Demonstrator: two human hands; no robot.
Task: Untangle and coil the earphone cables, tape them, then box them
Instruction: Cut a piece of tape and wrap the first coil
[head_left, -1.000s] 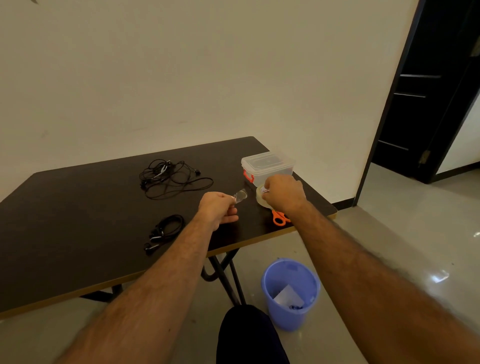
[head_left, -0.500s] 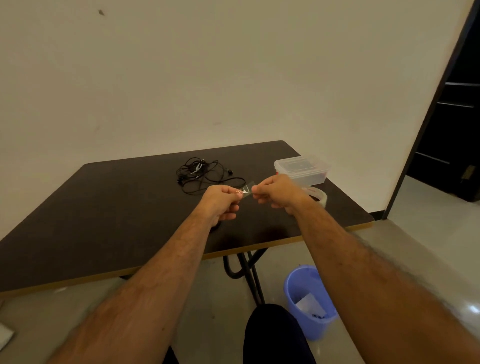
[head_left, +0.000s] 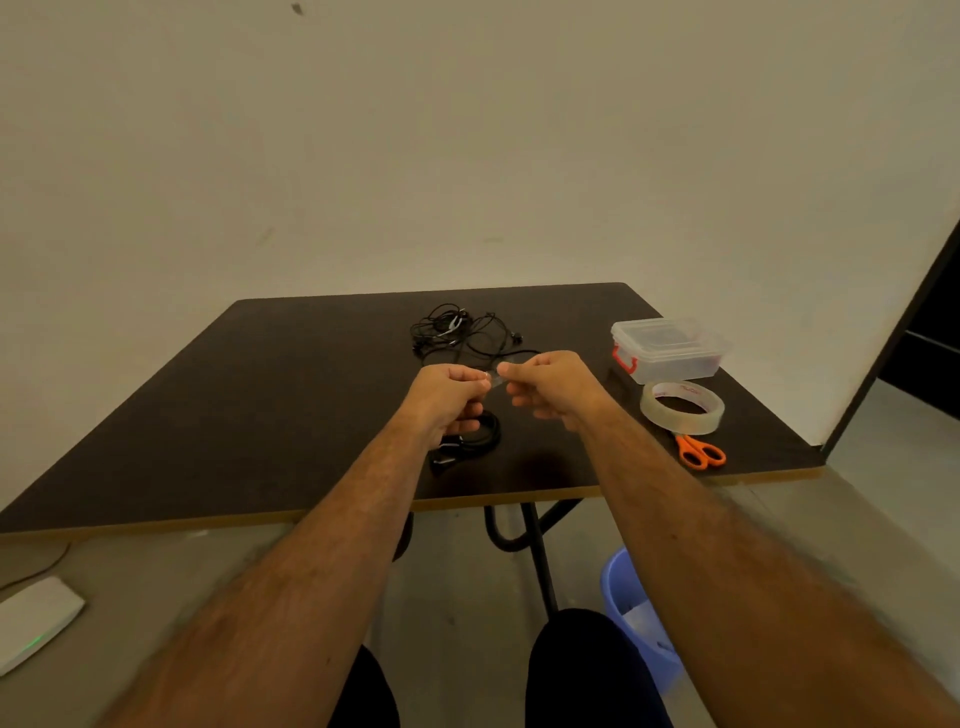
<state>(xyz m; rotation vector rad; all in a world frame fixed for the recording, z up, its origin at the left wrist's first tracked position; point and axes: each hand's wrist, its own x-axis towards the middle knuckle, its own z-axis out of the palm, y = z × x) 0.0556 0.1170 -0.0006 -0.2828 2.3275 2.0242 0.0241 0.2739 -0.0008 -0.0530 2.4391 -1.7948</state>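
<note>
Both hands, left (head_left: 451, 391) and right (head_left: 546, 380), pinching tape strip (head_left: 496, 380) taut (ready for wrapping) above coil (head_left: 474, 435) near tabletop's (head_left: 260, 395) front edge.

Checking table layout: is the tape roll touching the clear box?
Apart. The head view shows a strip of dark table between the tape roll and the clear box behind it.

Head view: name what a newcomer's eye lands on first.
Both hands meet mid-frame above the dark table, the left hand and right hand pinching a clear tape strip between them. Behind them lies a tangled earphone pile. At the right sit a lidded clear box, a tape roll and orange scissors.
</note>
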